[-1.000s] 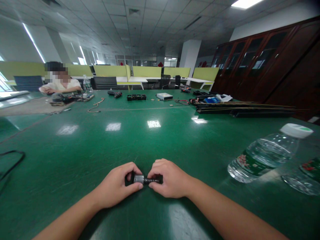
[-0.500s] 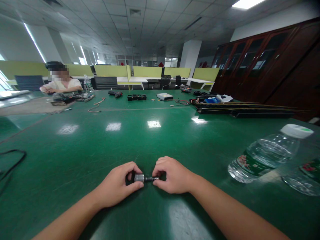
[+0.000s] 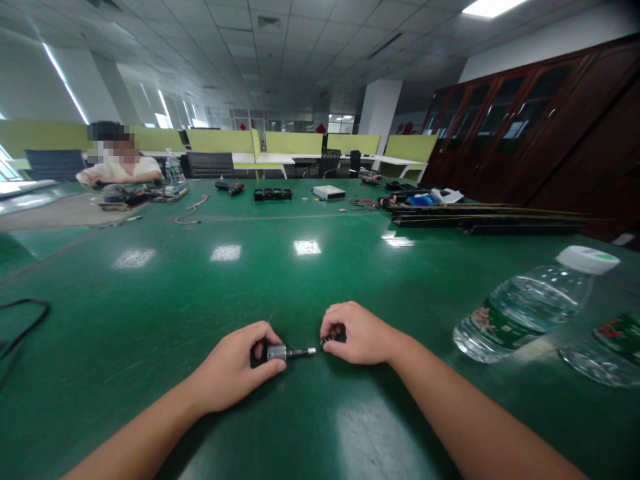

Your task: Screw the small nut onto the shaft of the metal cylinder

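My left hand is closed around a small silver metal cylinder with a thin shaft, which looks like a little motor. Its shaft points right and ends in a bright metal tip. A short gap to the right, my right hand pinches a small dark ridged piece between thumb and fingers. The fingers partly cover that piece, so its full shape is hidden. Both hands are low over the green tabletop.
Clear water bottles stand at the right. A black cable lies at the left edge. Farther back are a power drill, a black block, a white box and long dark strips. Another person sits far left.
My right hand has moved away to the right and slightly up, bringing the dark ridged piece off the shaft's end. The shaft tip now shows bare. My left hand stays nearly in place.
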`<state>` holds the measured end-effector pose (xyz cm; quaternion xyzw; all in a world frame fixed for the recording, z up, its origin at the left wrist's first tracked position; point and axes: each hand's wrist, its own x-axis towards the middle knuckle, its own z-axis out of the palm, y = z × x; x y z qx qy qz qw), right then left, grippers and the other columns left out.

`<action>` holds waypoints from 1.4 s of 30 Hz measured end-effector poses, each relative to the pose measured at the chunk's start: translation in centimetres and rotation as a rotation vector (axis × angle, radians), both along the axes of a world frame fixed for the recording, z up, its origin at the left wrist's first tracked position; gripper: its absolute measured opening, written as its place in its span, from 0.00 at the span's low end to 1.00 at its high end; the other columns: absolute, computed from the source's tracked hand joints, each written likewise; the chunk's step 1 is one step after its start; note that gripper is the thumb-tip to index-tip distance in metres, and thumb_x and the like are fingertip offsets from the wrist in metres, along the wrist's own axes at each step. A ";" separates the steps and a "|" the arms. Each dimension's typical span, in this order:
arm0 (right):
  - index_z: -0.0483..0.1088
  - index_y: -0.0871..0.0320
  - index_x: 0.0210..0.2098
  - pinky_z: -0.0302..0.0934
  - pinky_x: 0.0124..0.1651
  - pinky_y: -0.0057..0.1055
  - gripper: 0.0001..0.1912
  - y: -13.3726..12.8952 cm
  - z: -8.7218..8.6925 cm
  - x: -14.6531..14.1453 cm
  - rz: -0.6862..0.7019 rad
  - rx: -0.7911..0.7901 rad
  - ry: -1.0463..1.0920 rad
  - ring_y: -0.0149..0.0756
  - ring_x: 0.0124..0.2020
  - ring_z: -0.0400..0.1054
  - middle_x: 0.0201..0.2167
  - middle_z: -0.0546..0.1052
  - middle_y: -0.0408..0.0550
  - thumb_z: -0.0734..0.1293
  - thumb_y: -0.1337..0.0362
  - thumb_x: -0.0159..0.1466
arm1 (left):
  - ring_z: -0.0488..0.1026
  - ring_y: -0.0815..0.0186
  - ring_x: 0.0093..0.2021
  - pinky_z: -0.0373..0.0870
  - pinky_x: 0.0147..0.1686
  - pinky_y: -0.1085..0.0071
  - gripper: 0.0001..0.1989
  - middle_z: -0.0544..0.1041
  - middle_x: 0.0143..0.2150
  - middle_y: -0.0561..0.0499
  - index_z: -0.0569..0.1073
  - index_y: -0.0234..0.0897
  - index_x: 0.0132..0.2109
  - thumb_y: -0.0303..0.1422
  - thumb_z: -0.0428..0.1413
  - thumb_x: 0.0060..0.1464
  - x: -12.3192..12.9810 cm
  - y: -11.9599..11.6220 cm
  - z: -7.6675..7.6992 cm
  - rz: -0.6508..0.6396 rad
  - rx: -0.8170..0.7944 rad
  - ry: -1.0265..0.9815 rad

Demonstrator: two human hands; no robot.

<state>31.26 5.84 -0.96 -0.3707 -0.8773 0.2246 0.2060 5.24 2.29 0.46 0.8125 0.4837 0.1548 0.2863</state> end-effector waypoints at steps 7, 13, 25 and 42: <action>0.76 0.60 0.29 0.60 0.32 0.26 0.03 -0.2 0.1 -0.1 0.007 -0.026 0.006 0.30 0.28 0.67 0.26 0.74 0.43 0.70 0.69 0.52 | 0.68 0.64 0.33 0.62 0.33 0.71 0.10 0.71 0.32 0.54 0.73 0.38 0.41 0.39 0.58 0.55 -0.1 -0.2 0.0 -0.001 0.008 0.003; 0.76 0.60 0.28 0.61 0.33 0.27 0.03 -0.5 0.3 -0.3 0.027 -0.023 0.005 0.31 0.28 0.68 0.26 0.75 0.43 0.70 0.69 0.52 | 0.68 0.64 0.33 0.62 0.34 0.71 0.10 0.71 0.33 0.54 0.73 0.38 0.41 0.38 0.58 0.55 -0.1 -0.1 -0.1 -0.001 0.010 -0.002; 0.75 0.58 0.35 0.60 0.37 0.27 0.11 -1.5 -0.9 -3.4 0.014 -0.022 0.176 0.32 0.33 0.67 0.29 0.75 0.42 0.75 0.70 0.52 | 0.68 0.65 0.33 0.62 0.33 0.72 0.10 0.70 0.32 0.55 0.71 0.38 0.41 0.35 0.61 0.52 -0.3 0.1 -0.5 -0.004 0.035 -0.044; 0.76 0.57 0.40 0.60 0.45 0.32 0.07 -1.8 -0.8 -3.5 0.109 0.059 0.104 0.34 0.38 0.69 0.35 0.79 0.46 0.69 0.66 0.62 | 0.68 0.66 0.33 0.63 0.33 0.72 0.09 0.73 0.32 0.54 0.74 0.38 0.40 0.36 0.59 0.53 -0.1 0.2 -0.2 -0.023 0.009 -0.051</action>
